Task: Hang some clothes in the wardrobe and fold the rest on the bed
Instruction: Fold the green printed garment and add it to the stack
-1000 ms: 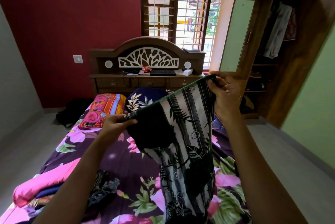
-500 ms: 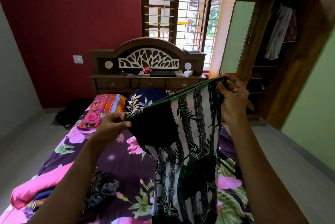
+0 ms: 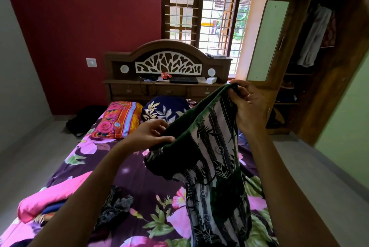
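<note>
Holding a striped leaf-print garment up over the bed: left hand pinched on its lower corner, right hand pinched on the raised one. Loose clothes heaped near left. Wardrobe open, far right.

Two pillows are set at the far end of the bed; the wardrobe is placed far right; a clothes pile is left near.

Daylight from the window; sharp, wide-angle bowing at edges.
</note>
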`<state>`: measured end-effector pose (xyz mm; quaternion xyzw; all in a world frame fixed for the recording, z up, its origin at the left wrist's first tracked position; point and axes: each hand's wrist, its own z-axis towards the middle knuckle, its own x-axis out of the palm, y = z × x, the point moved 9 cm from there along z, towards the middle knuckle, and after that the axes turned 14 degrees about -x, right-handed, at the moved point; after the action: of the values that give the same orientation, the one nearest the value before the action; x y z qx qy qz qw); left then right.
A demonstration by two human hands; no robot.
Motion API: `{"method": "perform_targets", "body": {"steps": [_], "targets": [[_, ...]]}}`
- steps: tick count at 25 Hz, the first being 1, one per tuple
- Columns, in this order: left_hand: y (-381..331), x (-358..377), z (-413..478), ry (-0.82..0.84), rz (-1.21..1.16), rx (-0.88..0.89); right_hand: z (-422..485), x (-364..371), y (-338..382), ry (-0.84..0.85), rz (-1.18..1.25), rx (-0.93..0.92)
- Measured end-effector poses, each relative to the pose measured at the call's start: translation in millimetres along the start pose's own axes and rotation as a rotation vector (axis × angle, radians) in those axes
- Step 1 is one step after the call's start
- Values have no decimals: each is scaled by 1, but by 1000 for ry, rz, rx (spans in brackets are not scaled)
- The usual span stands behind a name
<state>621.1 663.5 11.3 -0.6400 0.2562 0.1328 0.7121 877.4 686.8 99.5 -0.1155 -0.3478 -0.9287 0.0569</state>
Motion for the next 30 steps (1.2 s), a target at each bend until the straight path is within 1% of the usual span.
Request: {"method": "perform_targets", "body": {"steps": [4,6,7,10,12,14,16,17,18,21,23,25,27,28,30], "targets": [[-8,7,-1,-109,236,144,0,-3,7,6,-129,-60],[-3,0,0,-238,300,156,2,-14,9,-29,-211,-84],[2,-7,-1,-319,279,146,3,-20,9,-58,-244,-97],[13,-27,-11,-511,101,134,7,-34,6,-113,-322,-112],[23,-36,-15,-544,-109,88,8,-39,3,-158,-329,-88],[38,-50,-24,-607,-324,37,8,-48,6,-252,-345,-73],[50,-66,-34,-645,-465,42,8,-58,15,-355,-367,-77],[53,-68,-35,-620,-485,44,10,-58,21,-356,-382,-93],[51,-67,-33,-574,-467,54,12,-51,29,-304,-409,-125],[13,-43,-20,-396,-304,141,13,4,42,25,-518,-269],[-11,-22,-7,-312,-223,149,2,43,39,209,-550,-357],[-24,-6,4,-225,-252,119,-12,73,32,346,-537,-418],[-33,10,11,-93,-328,75,-22,89,24,426,-522,-447],[-38,17,11,-44,-328,66,-24,92,22,437,-522,-447],[-42,25,9,3,-296,79,-23,88,21,418,-527,-442]]}}
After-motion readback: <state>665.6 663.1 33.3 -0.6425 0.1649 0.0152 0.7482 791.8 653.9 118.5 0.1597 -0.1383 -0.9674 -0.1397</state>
